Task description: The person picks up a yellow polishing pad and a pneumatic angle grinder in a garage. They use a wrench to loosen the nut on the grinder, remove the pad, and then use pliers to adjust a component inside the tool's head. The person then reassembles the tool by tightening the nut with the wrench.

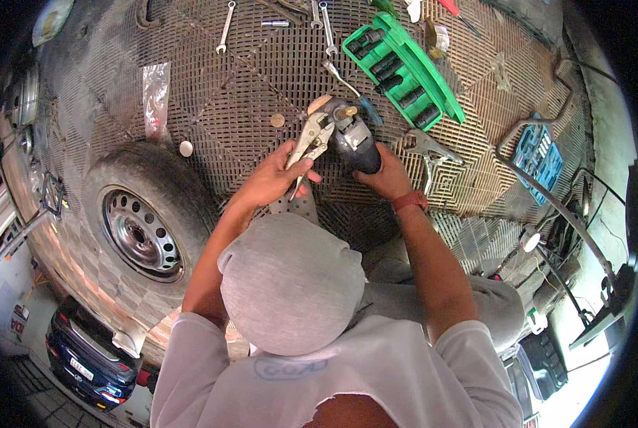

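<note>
Closest to the camera, your pale shirt fills the near side of the view, and past it rises a rounded shape in grey cloth, probably your bent knee. Beyond it, over the middle of the slotted matting, both your hands are busy. Your left hand is wrapped around the silver locking pliers, some fingers loose beneath the handles. Your right hand is closed around the near end of a dark-bodied part, which has a metal plate and a brass-coloured stub at its far end. The pliers' jaws lie just beside that end; you cannot tell from this angle whether they grip anything. The step in hand looks like bringing the pliers to the part, so the next move seems to call for a steady right hand and jaws squared to whatever they must bite. A blue-handled tool lies just beyond the part, and past it, toward the matting's far right corner, stands an open green case of dark sockets. Wrenches lie along the far edge, a wheel lies toward the left edge, and a blue tool case sits near the right edge.
</note>
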`<state>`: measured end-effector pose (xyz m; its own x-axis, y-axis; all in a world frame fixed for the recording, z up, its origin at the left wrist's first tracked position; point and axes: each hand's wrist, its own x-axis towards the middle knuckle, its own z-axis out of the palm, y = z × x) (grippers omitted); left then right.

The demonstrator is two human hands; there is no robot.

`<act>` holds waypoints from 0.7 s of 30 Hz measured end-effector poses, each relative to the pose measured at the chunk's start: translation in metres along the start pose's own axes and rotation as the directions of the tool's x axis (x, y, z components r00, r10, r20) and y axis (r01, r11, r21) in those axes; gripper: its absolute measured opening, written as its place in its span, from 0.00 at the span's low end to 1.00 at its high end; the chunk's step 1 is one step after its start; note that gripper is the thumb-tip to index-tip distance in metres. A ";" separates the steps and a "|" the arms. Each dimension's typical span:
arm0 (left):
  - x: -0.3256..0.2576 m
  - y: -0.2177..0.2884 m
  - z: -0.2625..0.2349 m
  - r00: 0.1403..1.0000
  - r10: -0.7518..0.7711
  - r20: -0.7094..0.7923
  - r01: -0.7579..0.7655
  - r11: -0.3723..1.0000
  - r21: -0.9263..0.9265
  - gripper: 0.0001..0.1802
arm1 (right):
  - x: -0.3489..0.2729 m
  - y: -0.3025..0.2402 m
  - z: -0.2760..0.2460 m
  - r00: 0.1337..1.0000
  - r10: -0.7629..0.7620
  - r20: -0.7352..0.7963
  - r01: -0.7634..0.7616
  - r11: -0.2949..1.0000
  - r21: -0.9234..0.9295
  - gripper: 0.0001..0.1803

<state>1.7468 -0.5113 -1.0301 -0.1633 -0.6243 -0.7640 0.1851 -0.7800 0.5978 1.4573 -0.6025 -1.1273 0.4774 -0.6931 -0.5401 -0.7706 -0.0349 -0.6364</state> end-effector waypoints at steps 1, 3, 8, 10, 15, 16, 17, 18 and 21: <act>0.002 0.004 0.001 1.000 -0.007 -0.007 0.007 1.000 0.020 0.23 | 0.000 -0.002 0.000 0.999 0.019 0.025 -0.021 0.999 0.043 0.52; 0.006 0.017 0.006 1.000 -0.022 -0.007 0.022 0.998 0.061 0.24 | -0.001 0.006 0.003 1.000 0.022 0.016 -0.023 0.999 0.044 0.52; 0.015 0.030 0.004 0.996 -0.081 0.023 0.079 0.993 0.084 0.22 | 0.000 0.006 0.005 1.000 0.016 -0.002 -0.016 0.999 0.032 0.49; 0.019 0.033 0.005 0.995 -0.095 0.013 0.093 0.992 0.082 0.23 | -0.001 0.004 0.005 1.000 0.003 -0.025 -0.003 1.000 0.027 0.43; 0.027 0.040 0.004 0.993 -0.116 -0.026 0.119 0.958 0.261 0.30 | 0.000 0.011 0.008 0.996 -0.062 -0.059 0.065 0.997 0.038 0.42; 0.028 0.039 0.003 0.993 -0.114 -0.031 0.118 0.962 0.248 0.30 | 0.002 0.012 0.008 0.997 -0.060 -0.040 0.062 0.998 0.033 0.42; 0.031 0.040 0.001 0.993 -0.119 -0.024 0.120 0.942 0.313 0.30 | 0.002 0.012 0.007 0.998 -0.050 -0.032 0.051 0.998 0.033 0.42; 0.034 0.042 -0.001 0.992 -0.123 -0.016 0.120 0.918 0.377 0.30 | 0.001 0.011 0.007 0.999 -0.040 -0.024 0.041 0.999 0.032 0.42; 0.037 0.043 0.003 0.989 -0.148 0.003 0.138 0.924 0.357 0.31 | -0.001 0.005 0.005 0.998 -0.043 -0.051 0.045 0.998 0.032 0.42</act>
<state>1.7462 -0.5676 -1.0318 -0.1920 -0.5017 -0.8435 -0.1977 -0.8221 0.5340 1.4548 -0.5989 -1.1330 0.4880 -0.7268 -0.4833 -0.7347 -0.0431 -0.6771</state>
